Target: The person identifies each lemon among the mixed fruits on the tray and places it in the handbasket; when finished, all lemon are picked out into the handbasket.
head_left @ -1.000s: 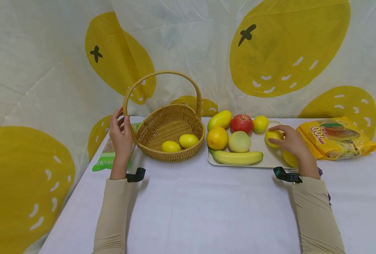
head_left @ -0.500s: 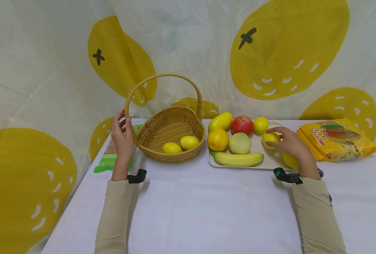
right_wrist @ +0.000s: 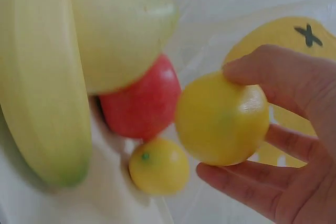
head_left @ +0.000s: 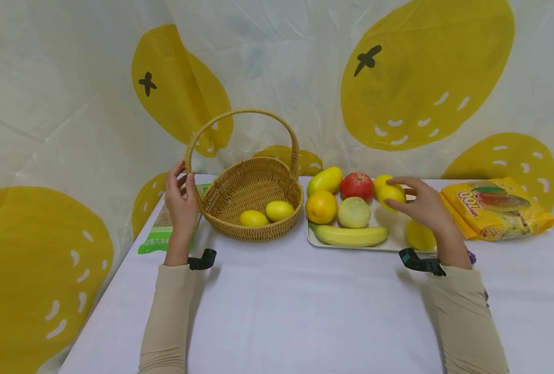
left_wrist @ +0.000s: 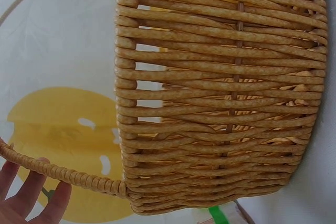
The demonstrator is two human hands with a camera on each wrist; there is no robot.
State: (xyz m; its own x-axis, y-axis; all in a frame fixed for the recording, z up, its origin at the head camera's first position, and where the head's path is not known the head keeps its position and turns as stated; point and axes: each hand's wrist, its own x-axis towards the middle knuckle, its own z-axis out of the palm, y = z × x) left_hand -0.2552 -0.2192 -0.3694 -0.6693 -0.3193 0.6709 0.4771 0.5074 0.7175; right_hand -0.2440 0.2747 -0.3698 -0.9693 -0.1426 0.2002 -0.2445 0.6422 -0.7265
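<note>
The counter (head_left: 277, 311) under its white cloth carries everything, with a lemon-print backdrop (head_left: 421, 78) hanging behind it. On the left side stands the wicker basket (head_left: 251, 200), upright, its arched handle (head_left: 239, 111) over it and two yellow lemons lying inside on the near side. To the right, just beside the basket, sits the pale tray (head_left: 389, 244), holding a banana (head_left: 349, 235) along its near edge, an orange (head_left: 321, 206), a pale green fruit (head_left: 353, 212), a mango (head_left: 324, 179), a red fruit (head_left: 357, 185) and a yellow fruit (head_left: 419, 235) near the right wrist. A yellow snack bag (head_left: 501, 208) lies right of the tray, and a green packet (head_left: 157, 234) lies left of the basket, partly behind the left arm.

The left hand (head_left: 181, 200) is at the basket's left side, fingers curled round the foot of the handle where it meets the rim; the left wrist view shows fingertips (left_wrist: 31, 192) under the braided handle.

The right hand (head_left: 421, 202) is over the far right part of the tray, holding a lemon (head_left: 389, 191) lifted clear of the tray. In the right wrist view the thumb sits on top of the lemon (right_wrist: 223, 119) and the fingers (right_wrist: 247, 184) cup it from below, a firm pinch, with a smaller lemon (right_wrist: 157, 166) lying on the tray just beneath it.
</note>
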